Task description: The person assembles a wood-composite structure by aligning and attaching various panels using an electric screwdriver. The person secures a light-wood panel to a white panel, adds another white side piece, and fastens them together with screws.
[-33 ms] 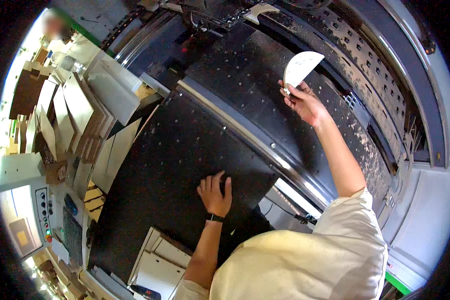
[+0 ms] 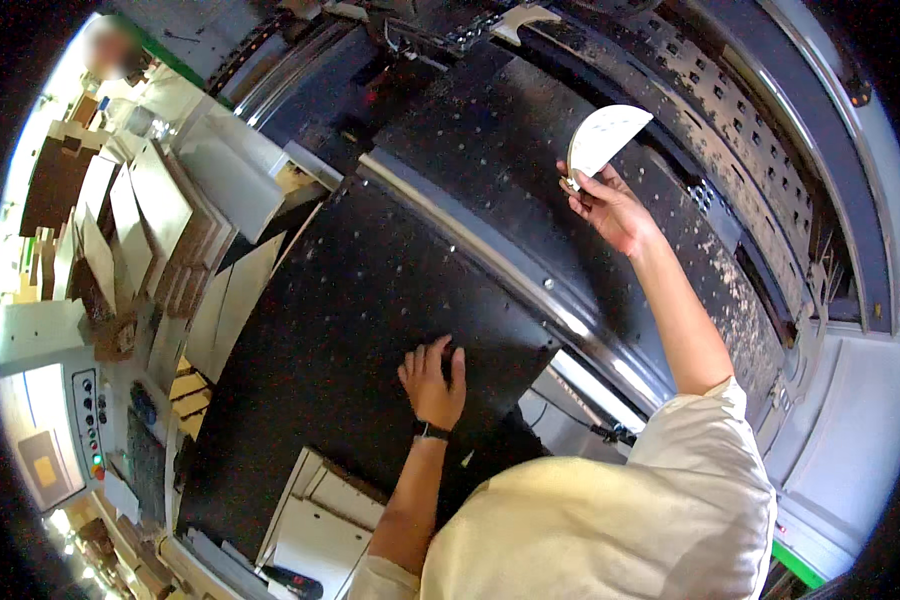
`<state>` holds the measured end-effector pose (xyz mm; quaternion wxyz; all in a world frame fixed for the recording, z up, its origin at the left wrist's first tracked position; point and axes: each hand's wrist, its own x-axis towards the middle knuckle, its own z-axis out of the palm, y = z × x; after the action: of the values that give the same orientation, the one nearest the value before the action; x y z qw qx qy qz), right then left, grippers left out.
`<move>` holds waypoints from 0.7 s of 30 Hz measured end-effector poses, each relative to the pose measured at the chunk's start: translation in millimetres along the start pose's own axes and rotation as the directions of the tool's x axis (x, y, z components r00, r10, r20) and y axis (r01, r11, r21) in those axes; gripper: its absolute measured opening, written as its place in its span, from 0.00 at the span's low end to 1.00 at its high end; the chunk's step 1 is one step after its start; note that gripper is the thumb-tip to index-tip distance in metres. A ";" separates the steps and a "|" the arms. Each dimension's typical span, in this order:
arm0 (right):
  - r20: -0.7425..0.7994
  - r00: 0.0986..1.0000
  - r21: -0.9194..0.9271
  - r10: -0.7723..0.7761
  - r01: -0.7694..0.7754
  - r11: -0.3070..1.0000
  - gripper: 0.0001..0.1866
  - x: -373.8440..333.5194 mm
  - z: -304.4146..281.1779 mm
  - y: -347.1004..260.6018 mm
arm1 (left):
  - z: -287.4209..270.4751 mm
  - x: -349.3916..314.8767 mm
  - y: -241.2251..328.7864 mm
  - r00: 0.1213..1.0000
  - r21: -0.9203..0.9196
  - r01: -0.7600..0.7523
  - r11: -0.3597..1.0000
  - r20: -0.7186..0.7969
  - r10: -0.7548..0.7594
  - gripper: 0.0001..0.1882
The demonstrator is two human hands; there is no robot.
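My right hand (image 2: 607, 210) is raised over the far part of a black machine bed, its fingers closed on one end of a white half-round panel (image 2: 610, 135). The panel is tilted, its curved edge to the upper left, and small marks show along its face. Down on the near black table top (image 2: 320, 330), my left hand (image 2: 434, 380) lies with its fingers apart and nothing in it. A dark band circles the left wrist. A metal rail (image 2: 490, 240) runs slantwise between the two hands.
Stacked white and brown boards (image 2: 170, 215) lean at the left. Below them stands a control panel (image 2: 88, 420) with knobs and a screen, by a keyboard (image 2: 146, 460). White boards (image 2: 320, 540) and a dark-handled tool (image 2: 292, 582) lie near my left forearm. Pale debris speckles the bed's right side.
Almost nothing differs. The view has shifted very slightly, and my right hand still holds the half-round panel while my left hand rests in the same place.
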<state>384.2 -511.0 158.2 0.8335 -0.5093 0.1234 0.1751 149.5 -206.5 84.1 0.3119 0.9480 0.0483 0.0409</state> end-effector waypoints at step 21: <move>0.256 0.962 -0.159 -0.095 0.139 0.977 0.25 -297.5 243.4 87.9 | -223.0 -152.4 52.6 0.821 -0.307 -0.463 0.832 -0.501 0.272 0.18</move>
<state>84.0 -306.3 311.3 0.8030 -0.5616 -0.0276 0.1974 -22.2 -135.4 287.0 0.4727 0.8160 -0.0811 0.3226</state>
